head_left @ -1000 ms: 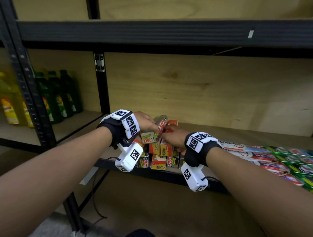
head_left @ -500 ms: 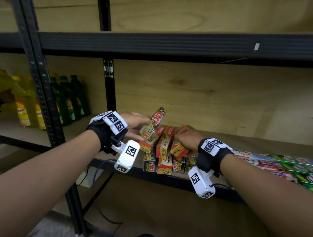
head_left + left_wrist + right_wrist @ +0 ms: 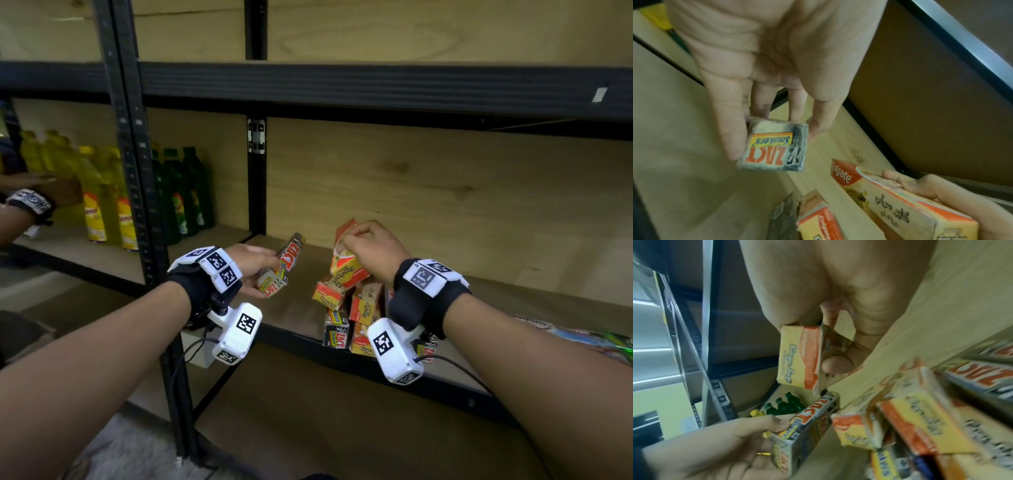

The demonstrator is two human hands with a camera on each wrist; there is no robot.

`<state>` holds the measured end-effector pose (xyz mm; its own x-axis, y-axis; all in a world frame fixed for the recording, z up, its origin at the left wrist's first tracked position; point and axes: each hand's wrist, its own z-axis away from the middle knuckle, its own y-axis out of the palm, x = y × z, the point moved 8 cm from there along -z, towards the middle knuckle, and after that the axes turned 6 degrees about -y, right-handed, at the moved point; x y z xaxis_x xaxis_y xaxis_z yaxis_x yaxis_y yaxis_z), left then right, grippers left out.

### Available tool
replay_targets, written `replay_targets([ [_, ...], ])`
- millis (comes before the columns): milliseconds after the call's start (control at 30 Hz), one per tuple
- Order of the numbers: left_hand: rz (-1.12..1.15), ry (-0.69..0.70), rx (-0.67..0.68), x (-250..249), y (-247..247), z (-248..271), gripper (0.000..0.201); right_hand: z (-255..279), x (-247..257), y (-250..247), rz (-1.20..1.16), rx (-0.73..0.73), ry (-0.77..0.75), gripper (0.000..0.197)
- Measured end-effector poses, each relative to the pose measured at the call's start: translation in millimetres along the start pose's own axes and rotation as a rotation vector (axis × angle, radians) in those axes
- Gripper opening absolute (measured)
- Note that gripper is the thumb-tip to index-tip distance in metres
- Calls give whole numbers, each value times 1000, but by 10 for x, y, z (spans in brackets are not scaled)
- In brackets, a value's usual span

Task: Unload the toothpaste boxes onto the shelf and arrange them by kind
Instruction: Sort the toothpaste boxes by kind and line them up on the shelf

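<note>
My left hand grips a black and silver Zact toothpaste box by its near end, tilted up over the wooden shelf; the left wrist view shows the Zact box end-on between thumb and fingers. To its right, my right hand holds a yellow and red Colgate box lifted above the pile; the Colgate box is pinched near its end. Below it lies a pile of boxes, yellow Colgate and black Zact mixed, at the shelf's front edge.
Green and white toothpaste boxes lie flat on the shelf at far right. Past the black upright stand yellow bottles and green bottles. Another person's hand reaches there at far left. An upper shelf beam runs overhead.
Both hands have drawn apart from the pile. The left carried the Zact box leftward, and the right lifted a Colgate box up off the stack.
</note>
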<state>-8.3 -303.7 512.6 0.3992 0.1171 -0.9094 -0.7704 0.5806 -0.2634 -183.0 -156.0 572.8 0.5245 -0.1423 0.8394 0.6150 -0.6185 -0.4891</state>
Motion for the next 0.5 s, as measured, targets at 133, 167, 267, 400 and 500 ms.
replay_targets([
  [133, 37, -34, 30, 207, -74, -83, 31, 2, 124, 408, 25, 84, 22, 18],
  [167, 41, -48, 30, 257, -96, -111, 31, -2, 152, 503, 63, 117, 27, 21],
  [267, 61, -100, 33, 406, -133, -167, 34, -52, 187, 736, 285, 226, 6, 33],
  [400, 100, -95, 90, 532, -49, -211, 35, -164, 149, 954, 542, 291, 8, 39],
  [500, 94, -66, 119, 564, 3, -254, 34, -249, 82, 1036, 640, 310, 13, 38],
])
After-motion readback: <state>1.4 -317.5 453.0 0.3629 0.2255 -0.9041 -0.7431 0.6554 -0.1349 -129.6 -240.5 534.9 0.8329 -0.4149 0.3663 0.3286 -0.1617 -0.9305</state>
